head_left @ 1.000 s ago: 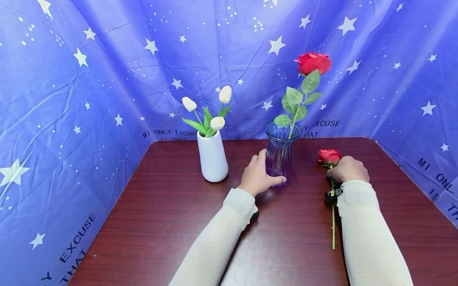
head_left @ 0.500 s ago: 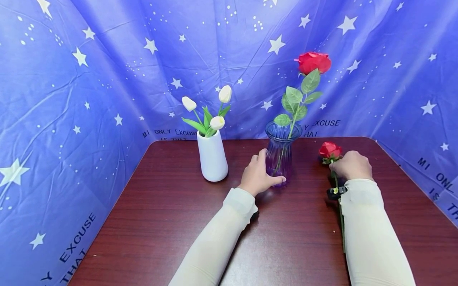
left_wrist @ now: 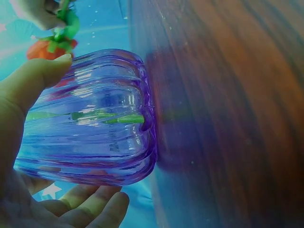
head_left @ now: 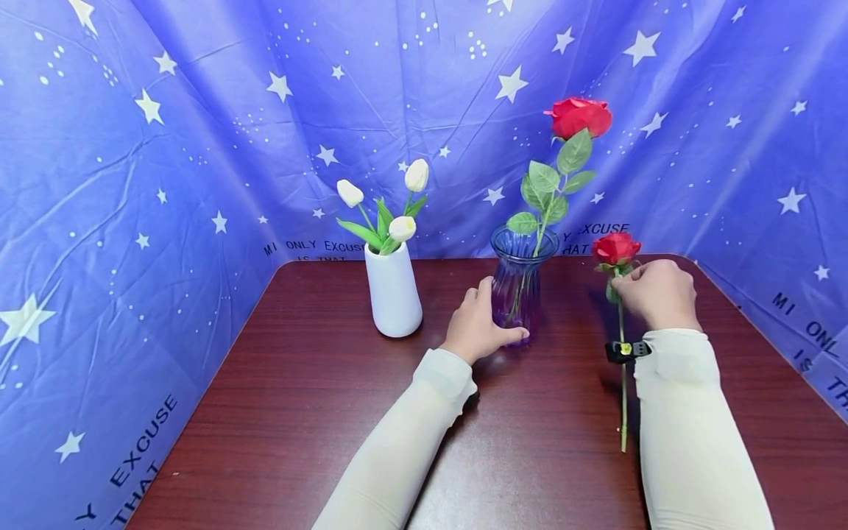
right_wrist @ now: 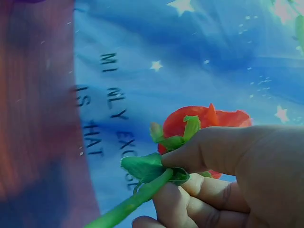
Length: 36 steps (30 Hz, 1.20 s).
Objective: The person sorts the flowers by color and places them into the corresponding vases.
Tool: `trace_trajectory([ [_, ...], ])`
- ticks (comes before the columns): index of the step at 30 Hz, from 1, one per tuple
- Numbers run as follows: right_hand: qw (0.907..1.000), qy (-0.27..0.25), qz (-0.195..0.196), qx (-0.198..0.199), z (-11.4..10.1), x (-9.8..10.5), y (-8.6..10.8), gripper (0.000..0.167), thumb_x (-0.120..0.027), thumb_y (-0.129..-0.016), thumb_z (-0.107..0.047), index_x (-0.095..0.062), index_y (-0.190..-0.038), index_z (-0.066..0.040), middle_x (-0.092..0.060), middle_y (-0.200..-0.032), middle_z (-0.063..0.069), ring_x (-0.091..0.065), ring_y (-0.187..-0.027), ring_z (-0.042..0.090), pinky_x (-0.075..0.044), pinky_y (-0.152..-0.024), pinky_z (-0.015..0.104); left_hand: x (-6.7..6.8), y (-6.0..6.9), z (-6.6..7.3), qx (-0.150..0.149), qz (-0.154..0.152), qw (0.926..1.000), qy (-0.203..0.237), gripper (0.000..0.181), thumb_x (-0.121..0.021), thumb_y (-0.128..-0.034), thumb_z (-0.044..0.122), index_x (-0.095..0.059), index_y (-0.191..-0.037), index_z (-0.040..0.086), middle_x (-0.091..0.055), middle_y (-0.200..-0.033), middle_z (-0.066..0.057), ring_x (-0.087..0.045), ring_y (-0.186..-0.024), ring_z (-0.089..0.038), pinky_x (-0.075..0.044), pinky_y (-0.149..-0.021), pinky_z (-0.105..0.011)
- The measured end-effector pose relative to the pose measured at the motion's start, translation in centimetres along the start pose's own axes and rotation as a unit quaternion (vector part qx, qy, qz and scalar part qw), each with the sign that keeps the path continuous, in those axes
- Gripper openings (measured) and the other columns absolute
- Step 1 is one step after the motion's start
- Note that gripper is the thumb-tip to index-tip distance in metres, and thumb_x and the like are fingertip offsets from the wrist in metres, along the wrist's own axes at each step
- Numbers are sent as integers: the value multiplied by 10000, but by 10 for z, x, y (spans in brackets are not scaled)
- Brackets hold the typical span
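Observation:
In the head view a purple-blue ribbed glass vase (head_left: pixel 528 291) stands upright on the table with one long-stemmed red rose (head_left: pixel 578 118) leaning right in it. My left hand (head_left: pixel 473 327) holds the lower part of this vase; in the left wrist view the thumb (left_wrist: pixel 45 73) lies along one side and the fingers reach round the other. To the vase's right, my right hand (head_left: pixel 657 294) pinches a second red rose (head_left: pixel 616 249) by its stem, just below the bloom. This rose is bloom up, its stem hanging above the table. The right wrist view shows green leaves (right_wrist: pixel 142 166) at the pinch.
A white vase (head_left: pixel 395 294) with several white tulips (head_left: pixel 416 175) stands left of the glass vase. The dark red wooden table (head_left: pixel 298 412) ends at a blue star-printed curtain (head_left: pixel 397 88) behind and on both sides.
My right hand has lifted the second rose off the table, raising its bloom and moving slightly away and right. The left hand and glass vase have stayed in place.

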State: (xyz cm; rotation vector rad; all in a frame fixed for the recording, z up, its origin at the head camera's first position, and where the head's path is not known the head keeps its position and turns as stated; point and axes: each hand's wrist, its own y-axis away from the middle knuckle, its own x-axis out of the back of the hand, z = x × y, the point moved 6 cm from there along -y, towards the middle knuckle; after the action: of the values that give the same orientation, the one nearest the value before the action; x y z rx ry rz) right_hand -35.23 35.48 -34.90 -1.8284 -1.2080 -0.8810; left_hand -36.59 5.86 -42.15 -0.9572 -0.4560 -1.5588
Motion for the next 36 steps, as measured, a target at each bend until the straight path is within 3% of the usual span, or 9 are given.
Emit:
trace_trajectory([
  [5,9989,-171,386,202,-12,13,3,321,-668,-904,-346,-813,-895,-59,-753,-966,242,-557,-1006,614,-403,-797,595,0,0,0,-8,4,10000,-4,1070,-879,-724,599,-314,-1554,227,-571,-1259,-47,-656,-1026,-250,-581,-893,-438],
  [10,9960,-356,782,242,-23,26,9,317,-647,-900,-335,-800,-915,-57,-758,-899,195,-596,-972,532,-406,-780,548,0,1,0,7,-15,10000,-58,1077,-874,-724,612,-308,-1555,225,-570,-1262,-48,-660,-1021,-254,-583,-890,-434],
  [16,9926,-552,1054,258,-38,42,18,329,-640,-909,-335,-785,-970,-46,-764,-938,192,-600,-961,459,-400,-786,514,-1,0,-1,-2,-11,10000,-70,1085,-875,-724,610,-302,-1560,224,-570,-1266,-53,-664,-1024,-262,-582,-896,-438],
  [20,9876,-627,1355,478,-47,52,23,299,-638,-893,-288,-788,-944,-34,-757,-819,158,-609,-873,397,-377,-773,492,-2,0,-2,15,-16,10000,-56,1091,-878,-724,605,-295,-1565,226,-568,-1268,-55,-666,-1023,-268,-583,-896,-444],
  [24,9818,-720,1646,621,-54,62,27,268,-646,-870,-265,-794,-914,-46,-662,-604,-117,-597,-767,333,-359,-730,458,-2,0,-2,42,-44,9999,-87,1100,-874,-721,617,-292,-1568,225,-569,-1281,-56,-670,-1034,-268,-583,-899,-442],
  [28,9748,-872,1909,755,-62,71,34,258,-670,-861,-270,-801,-914,-55,-526,-574,-333,-601,-757,341,-363,-810,521,-2,0,-1,54,-65,9998,-181,1101,-871,-715,632,-298,-1564,229,-574,-1281,-53,-675,-1038,-268,-581,-888,-428],
  [32,9655,-1104,2196,858,-71,80,43,253,-677,-866,-275,-805,-914,-62,-399,-599,-483,-543,-658,-1,-342,-900,588,-2,-1,-1,73,-90,9997,-231,1094,-869,-715,634,-301,-1557,228,-574,-1280,-53,-678,-1032,-267,-579,-884,-417],
  [35,9549,-1284,2540,847,-76,88,49,263,-681,-879,-295,-805,-889,-63,-360,-616,-525,-360,-602,-223,-340,-860,514,-2,-1,-1,68,-90,9997,-234,1088,-869,-719,630,-302,-1552,220,-573,-1274,-56,-678,-1026,-268,-580,-886,-417],
  [36,9501,-1338,2691,840,-77,91,51,267,-683,-881,-301,-803,-874,-63,-369,-620,-525,-357,-603,-238,-335,-829,473,-2,-1,0,66,-88,9997,-231,1085,-870,-719,629,-304,-1549,219,-574,-1270,-56,-678,-1025,-268,-581,-885,-418],
])
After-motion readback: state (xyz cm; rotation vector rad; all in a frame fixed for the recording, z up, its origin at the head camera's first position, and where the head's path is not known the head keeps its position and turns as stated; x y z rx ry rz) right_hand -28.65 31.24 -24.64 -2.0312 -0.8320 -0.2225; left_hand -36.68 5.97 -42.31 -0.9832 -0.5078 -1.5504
